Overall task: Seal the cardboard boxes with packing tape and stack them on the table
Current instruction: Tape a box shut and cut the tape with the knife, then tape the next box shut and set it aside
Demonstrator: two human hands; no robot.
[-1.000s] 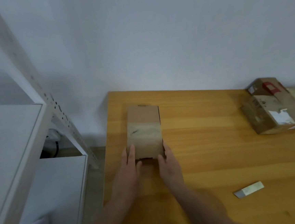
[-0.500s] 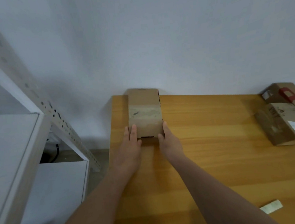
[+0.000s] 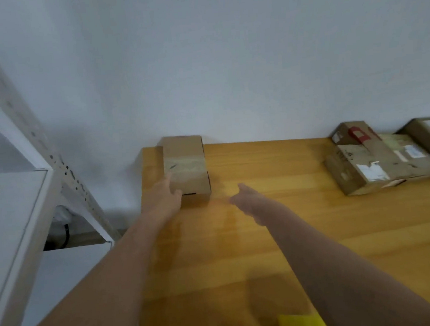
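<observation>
Neither hand grips: left hand (image 3: 163, 197) touches the box (image 3: 185, 162), fingers straight; right hand (image 3: 248, 201) hangs clear, fingers loose. At the table's (image 3: 293, 234) far-left corner, a sideways nudge could drop it.

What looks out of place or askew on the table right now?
The worn boxes at the far right lie skewed to the table edge, with torn labels. The small taped box sits square in the far left corner.

Arms stretched forward, left hand (image 3: 163, 194) and right hand (image 3: 251, 201) fingers straight
</observation>
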